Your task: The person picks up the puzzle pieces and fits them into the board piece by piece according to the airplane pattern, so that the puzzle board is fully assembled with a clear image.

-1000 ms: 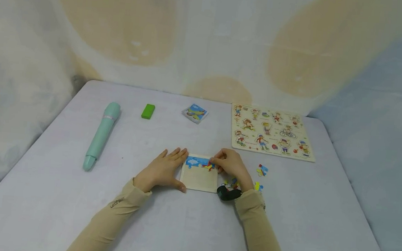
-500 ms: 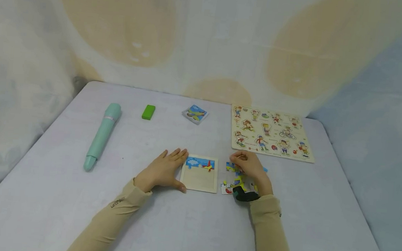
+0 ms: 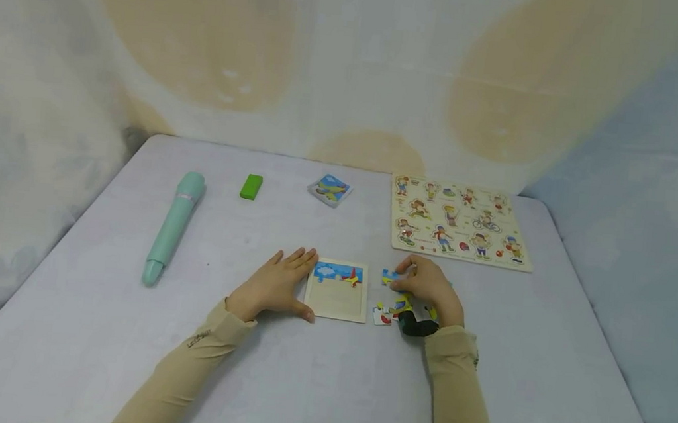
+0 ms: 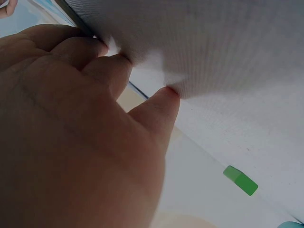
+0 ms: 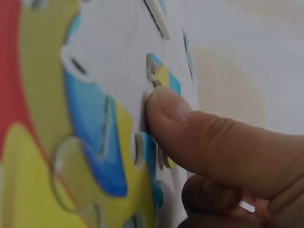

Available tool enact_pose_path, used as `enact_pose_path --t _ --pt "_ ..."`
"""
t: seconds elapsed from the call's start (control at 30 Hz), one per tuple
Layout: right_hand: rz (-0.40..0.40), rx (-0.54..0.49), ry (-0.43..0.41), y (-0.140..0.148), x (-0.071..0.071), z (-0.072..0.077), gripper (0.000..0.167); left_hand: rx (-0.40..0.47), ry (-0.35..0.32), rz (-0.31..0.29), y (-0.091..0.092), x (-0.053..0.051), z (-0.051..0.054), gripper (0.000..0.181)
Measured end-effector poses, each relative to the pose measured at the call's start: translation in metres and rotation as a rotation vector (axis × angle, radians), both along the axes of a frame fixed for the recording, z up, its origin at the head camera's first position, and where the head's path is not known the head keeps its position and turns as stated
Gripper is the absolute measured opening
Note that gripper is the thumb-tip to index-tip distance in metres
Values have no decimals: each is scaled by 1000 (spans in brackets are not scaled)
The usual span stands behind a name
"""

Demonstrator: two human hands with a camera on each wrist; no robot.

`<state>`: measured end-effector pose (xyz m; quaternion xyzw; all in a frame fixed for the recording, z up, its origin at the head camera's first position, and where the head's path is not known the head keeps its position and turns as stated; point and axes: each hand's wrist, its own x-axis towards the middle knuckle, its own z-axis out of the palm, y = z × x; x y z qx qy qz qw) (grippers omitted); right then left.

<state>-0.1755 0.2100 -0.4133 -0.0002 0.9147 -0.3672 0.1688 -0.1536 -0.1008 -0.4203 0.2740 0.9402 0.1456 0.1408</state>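
Note:
My left hand [image 3: 276,286] lies spread on the table, fingers and thumb along the left edge of a square wooden puzzle tray [image 3: 336,304]. A row of blue pieces [image 3: 334,272] with cloud and red-yellow shapes fills the tray's upper part; bare wood shows below. Right of it, my right hand [image 3: 431,290] has thumb and forefinger parted at a small blue-and-yellow piece [image 3: 388,277] on the table. In the right wrist view the thumb [image 5: 175,118] is against or over loose pieces; the forefinger's contact is hidden. More loose pieces [image 3: 382,315] lie below, partly covered by the hand and a black wrist strap.
A mint-green microphone-shaped object [image 3: 173,228] lies at the left, with a green block [image 3: 251,187] to its right. At the back are a small airplane picture card [image 3: 331,190] and a large board of figures [image 3: 460,224]. Curtain-like cloth stands behind the table.
My right hand has left the tray's top right corner, moved right to the loose pieces, and its thumb and forefinger have parted. The left hand has stayed in place.

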Motion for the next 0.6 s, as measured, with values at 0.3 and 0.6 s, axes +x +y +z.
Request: enact_pose_path --t 0.3,0.6 --pt "1 10 52 -2 0 5 17 -12 3 3 1 0 1 118" --pt "-40 -161 2 -6 1 4 26 -12 -6 3 1 0 1 118"
